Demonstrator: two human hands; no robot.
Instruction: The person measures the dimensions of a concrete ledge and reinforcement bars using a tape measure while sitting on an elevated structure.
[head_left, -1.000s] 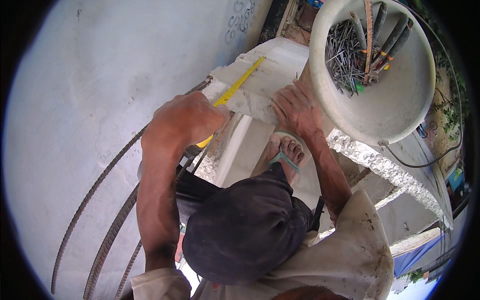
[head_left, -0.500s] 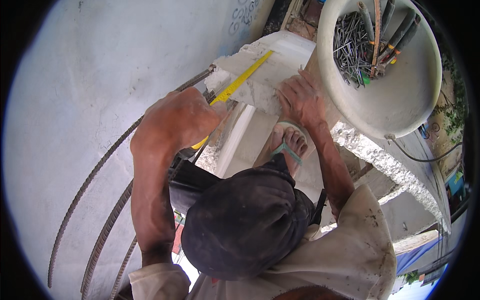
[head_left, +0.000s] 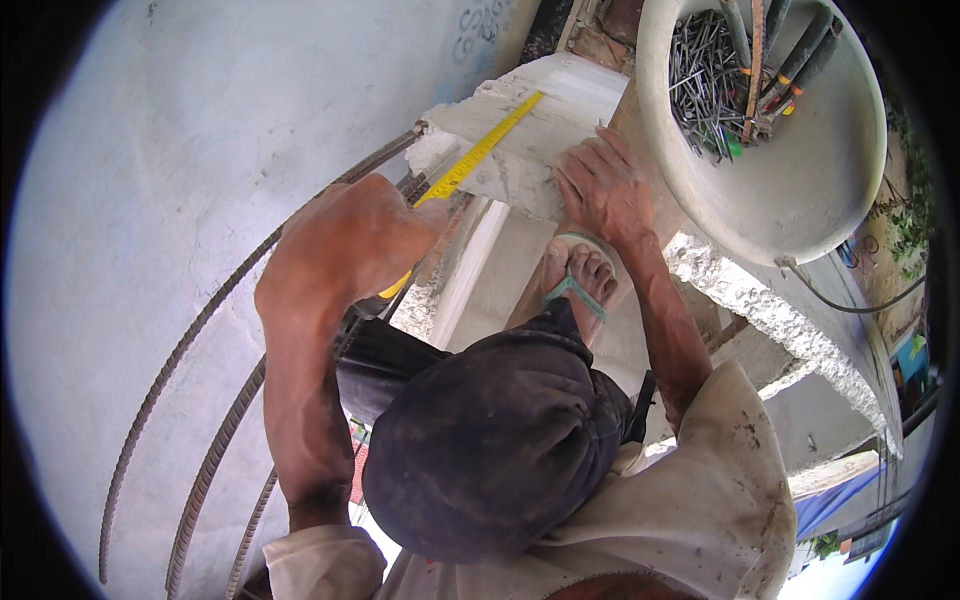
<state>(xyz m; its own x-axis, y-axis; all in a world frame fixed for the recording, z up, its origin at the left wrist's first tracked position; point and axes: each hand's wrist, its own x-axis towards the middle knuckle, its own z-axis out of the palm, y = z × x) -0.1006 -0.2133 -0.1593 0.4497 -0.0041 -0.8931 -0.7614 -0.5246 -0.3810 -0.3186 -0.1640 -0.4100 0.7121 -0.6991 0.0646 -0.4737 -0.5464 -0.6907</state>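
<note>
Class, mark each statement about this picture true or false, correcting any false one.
1. The left hand grips a yellow tape measure. True.
2. The right hand is nearer the pale bucket than the left hand is. True.
3. The bucket holds only water. False: it holds nails and tools.
4. The tape's blade is fully retracted. False: it is drawn out over pale concrete.
5. A foot wears a green-strapped sandal. True.

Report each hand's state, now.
Left hand: closed, holding the yellow tape measure.
Right hand: at the concrete ledge; whether it grips anything cannot be told.
</note>
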